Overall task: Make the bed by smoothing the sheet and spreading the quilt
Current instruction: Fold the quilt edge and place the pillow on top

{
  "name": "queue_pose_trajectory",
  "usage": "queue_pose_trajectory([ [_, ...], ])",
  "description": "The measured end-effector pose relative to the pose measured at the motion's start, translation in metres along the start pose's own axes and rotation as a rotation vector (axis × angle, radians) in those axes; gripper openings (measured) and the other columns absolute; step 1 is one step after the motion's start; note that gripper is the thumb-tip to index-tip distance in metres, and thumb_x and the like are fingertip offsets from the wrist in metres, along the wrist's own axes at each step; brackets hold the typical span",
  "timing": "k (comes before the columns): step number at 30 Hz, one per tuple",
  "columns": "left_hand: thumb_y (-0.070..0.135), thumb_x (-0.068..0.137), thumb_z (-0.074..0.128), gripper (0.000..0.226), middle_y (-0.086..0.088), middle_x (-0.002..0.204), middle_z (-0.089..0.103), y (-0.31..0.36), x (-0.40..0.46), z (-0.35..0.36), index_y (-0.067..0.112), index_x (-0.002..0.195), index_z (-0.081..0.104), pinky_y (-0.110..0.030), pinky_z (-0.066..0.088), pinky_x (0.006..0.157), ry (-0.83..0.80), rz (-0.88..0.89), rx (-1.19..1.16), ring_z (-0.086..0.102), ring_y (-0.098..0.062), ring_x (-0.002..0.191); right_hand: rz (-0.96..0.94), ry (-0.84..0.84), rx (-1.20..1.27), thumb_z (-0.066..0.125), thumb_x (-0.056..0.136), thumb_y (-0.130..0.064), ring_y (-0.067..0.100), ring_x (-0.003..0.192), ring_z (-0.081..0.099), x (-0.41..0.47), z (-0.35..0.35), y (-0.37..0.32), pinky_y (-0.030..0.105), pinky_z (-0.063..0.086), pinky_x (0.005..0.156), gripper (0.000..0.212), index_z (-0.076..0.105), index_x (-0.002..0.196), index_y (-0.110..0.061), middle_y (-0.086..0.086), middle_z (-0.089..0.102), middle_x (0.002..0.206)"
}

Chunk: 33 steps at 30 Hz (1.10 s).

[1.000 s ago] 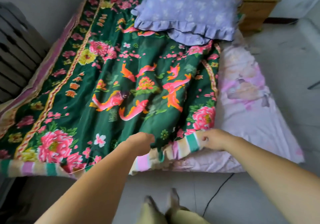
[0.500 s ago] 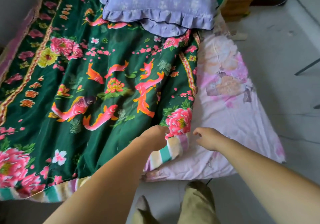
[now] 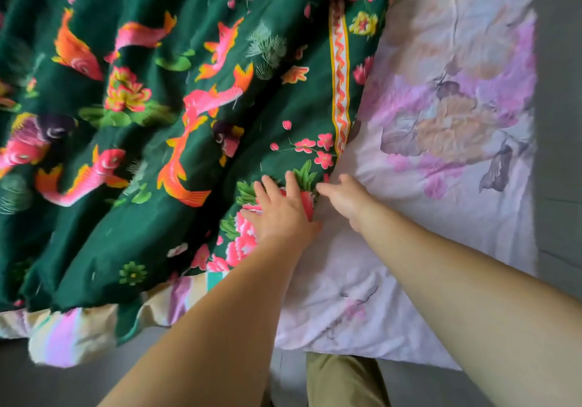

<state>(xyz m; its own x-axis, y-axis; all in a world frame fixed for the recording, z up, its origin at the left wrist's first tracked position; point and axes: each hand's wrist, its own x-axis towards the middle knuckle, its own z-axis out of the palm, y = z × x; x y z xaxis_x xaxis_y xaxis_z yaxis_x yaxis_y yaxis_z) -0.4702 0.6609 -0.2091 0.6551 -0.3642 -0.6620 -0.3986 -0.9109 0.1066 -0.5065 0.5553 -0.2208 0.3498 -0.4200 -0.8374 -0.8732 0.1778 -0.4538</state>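
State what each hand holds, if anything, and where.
Nothing is clearly held. The left hand lies flat on the green fish-patterned quilt; the right hand touches its edge, grip unclear.

There is one view only, from a wide-angle camera worn on the person's head, tilted steeply down and forward over the foot edge of the bed. It sits close above the dark green fish-and-flower printed quilt (image 3: 151, 142) and the pale pink floral sheet (image 3: 441, 129). Both bare forearms reach in from the bottom edge, with grey floor (image 3: 63, 381) below.
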Motion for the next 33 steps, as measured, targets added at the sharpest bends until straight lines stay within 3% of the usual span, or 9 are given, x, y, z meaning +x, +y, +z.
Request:
queue_pose_trajectory([
  [3, 0.052, 0.077, 0.067, 0.110, -0.020, 0.155, 0.003, 0.004, 0.016, 0.011, 0.026, 0.149, -0.012, -0.064, 0.022, 0.105, -0.016, -0.068, 0.075, 0.004, -0.034, 0.145, 0.057, -0.124, 0.299, 0.065, 0.066, -0.024, 0.031, 0.112, 0.054, 0.016, 0.012, -0.009, 0.038, 0.039, 0.088, 0.050, 0.048, 0.113, -0.015, 0.016, 0.057, 0.119],
  [6, 0.029, 0.090, 0.054, 0.068, -0.019, 0.132, 0.047, 0.001, 0.027, 0.006, 0.012, 0.144, 0.016, -0.046, 0.042, 0.091, 0.118, -0.088, 0.002, 0.046, -0.035, 0.123, -0.026, -0.232, 0.373, 0.055, 0.060, -0.004, 0.025, 0.093, 0.049, 0.019, 0.018, -0.018, 0.034, 0.041, 0.079, 0.028, 0.044, 0.079, -0.022, 0.000, 0.050, 0.082],
  [10, 0.014, 0.087, 0.050, 0.011, -0.017, 0.105, 0.063, -0.016, 0.030, -0.037, 0.011, 0.096, 0.045, -0.035, 0.039, 0.072, 0.216, -0.094, -0.222, 0.058, -0.038, 0.101, -0.288, -0.325, 0.124, 0.038, 0.081, 0.016, 0.019, 0.114, 0.049, 0.000, 0.005, -0.025, 0.018, 0.041, 0.077, 0.058, 0.045, 0.132, -0.010, 0.002, 0.054, 0.121],
  [14, 0.010, 0.069, 0.056, 0.015, -0.014, 0.080, 0.063, -0.038, 0.008, -0.090, 0.008, 0.084, 0.058, -0.035, 0.047, 0.069, 0.209, -0.103, -0.648, 0.059, -0.032, 0.080, -0.589, 0.055, -0.849, 0.061, 0.082, -0.008, 0.030, 0.140, 0.025, -0.030, -0.011, -0.029, 0.038, 0.028, 0.111, 0.095, 0.001, 0.150, -0.035, 0.005, 0.005, 0.158],
  [16, 0.005, 0.054, 0.055, 0.011, -0.003, 0.055, 0.049, -0.037, -0.013, -0.112, 0.010, 0.064, 0.052, -0.029, 0.038, 0.050, 0.144, -0.067, -0.896, 0.045, -0.023, 0.056, -0.715, 0.297, -0.952, 0.066, 0.081, -0.011, 0.030, 0.143, 0.017, -0.040, -0.011, -0.034, 0.044, 0.018, 0.116, 0.103, -0.008, 0.150, -0.033, 0.011, 0.001, 0.158],
  [21, -0.009, 0.063, 0.053, 0.026, -0.002, 0.047, 0.038, -0.038, -0.077, -0.136, 0.012, 0.053, 0.040, -0.019, 0.024, 0.041, -0.021, 0.018, -1.032, 0.032, -0.017, 0.045, -1.181, 0.920, -0.912, 0.060, 0.079, -0.007, 0.032, 0.126, 0.049, -0.069, -0.034, -0.056, 0.052, 0.032, 0.105, 0.060, 0.038, 0.132, -0.025, 0.014, 0.040, 0.141],
  [24, -0.008, 0.067, 0.051, 0.022, -0.007, 0.041, 0.040, -0.051, -0.114, -0.129, 0.009, 0.055, 0.045, -0.017, 0.027, 0.042, -0.098, 0.040, -0.901, 0.034, -0.017, 0.037, -1.433, 0.783, -1.107, 0.057, 0.071, -0.018, 0.029, 0.095, 0.068, -0.101, -0.053, -0.059, 0.043, 0.039, 0.091, 0.033, 0.049, 0.102, -0.025, 0.011, 0.068, 0.102],
  [26, -0.008, 0.067, 0.051, 0.020, -0.010, 0.049, 0.041, -0.059, -0.131, -0.121, 0.010, 0.058, 0.046, -0.019, 0.027, 0.043, -0.117, 0.075, -0.844, 0.035, -0.018, 0.038, -1.387, 0.573, -1.287, 0.076, 0.050, -0.025, 0.027, 0.062, 0.067, -0.136, -0.054, -0.055, 0.034, 0.049, 0.066, 0.041, 0.056, 0.086, -0.021, 0.006, 0.064, 0.067],
  [33, -0.004, 0.072, 0.048, 0.018, -0.009, 0.047, 0.041, -0.046, -0.188, -0.108, 0.011, 0.062, 0.043, -0.010, 0.027, 0.031, -0.116, 0.169, -0.555, 0.033, -0.017, 0.023, -0.934, 0.245, -1.477, 0.056, 0.076, -0.023, 0.029, 0.095, 0.062, -0.221, -0.076, -0.020, 0.028, 0.042, 0.066, 0.012, 0.055, 0.086, -0.028, 0.001, 0.068, 0.095],
])
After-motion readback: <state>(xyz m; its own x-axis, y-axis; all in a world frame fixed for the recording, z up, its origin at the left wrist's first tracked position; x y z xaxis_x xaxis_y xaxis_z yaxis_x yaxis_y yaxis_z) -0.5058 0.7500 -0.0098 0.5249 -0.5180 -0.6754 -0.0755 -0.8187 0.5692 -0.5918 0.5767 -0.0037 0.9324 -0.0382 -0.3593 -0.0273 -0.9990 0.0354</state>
